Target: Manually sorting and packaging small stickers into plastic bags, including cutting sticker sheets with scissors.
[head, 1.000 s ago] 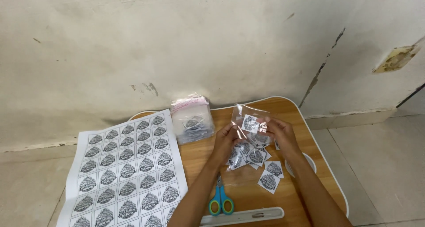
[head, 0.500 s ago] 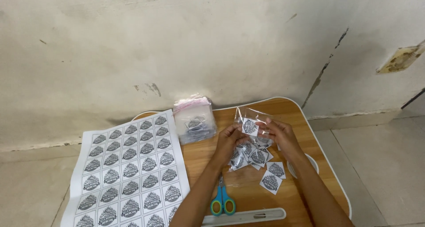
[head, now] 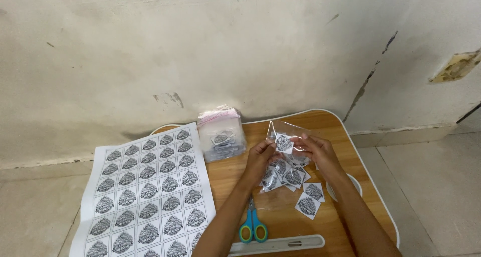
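Above my small round-cornered wooden desk [head: 345,136], my left hand [head: 260,156] and right hand [head: 318,151] are pinching a square printed paper label [head: 284,143] inside a clear crinkly plastic bag [head: 285,131]; loose cut labels [head: 295,179], blue-handled scissors [head: 253,227], a white printed sheet [head: 145,187] are lying around.

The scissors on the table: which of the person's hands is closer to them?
Left. The left hand is above the scissors, almost in line with them. The right hand is farther off to their right. Both hands hold a small clear bag with a label.
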